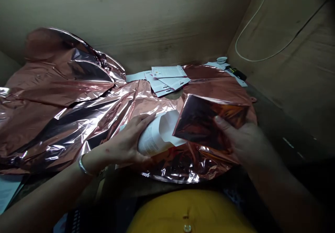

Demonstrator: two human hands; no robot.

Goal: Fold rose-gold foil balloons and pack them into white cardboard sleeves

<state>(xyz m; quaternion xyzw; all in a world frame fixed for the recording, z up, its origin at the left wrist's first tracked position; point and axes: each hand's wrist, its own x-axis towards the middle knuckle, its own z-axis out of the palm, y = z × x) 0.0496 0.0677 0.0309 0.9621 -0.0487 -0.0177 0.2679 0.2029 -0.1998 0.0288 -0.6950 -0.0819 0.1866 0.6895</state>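
Note:
My left hand [128, 140] is curled round a white printed card or packet [157, 137] that bends upward at its open end. My right hand [240, 138] grips a folded square of rose-gold foil [206, 121], its corner resting against the white packet's mouth. Both hands lie over a spread sheet of crinkled rose-gold foil [180, 163] at the table's near edge. A metal bangle [83, 165] circles my left wrist.
A big heap of rose-gold foil balloons [57, 100] fills the left of the table. White printed cards [167, 77] lie fanned at the back centre. A small white cap [222, 59] and a dark object [238, 74] sit back right. A white cable [261, 57] hangs on the board wall.

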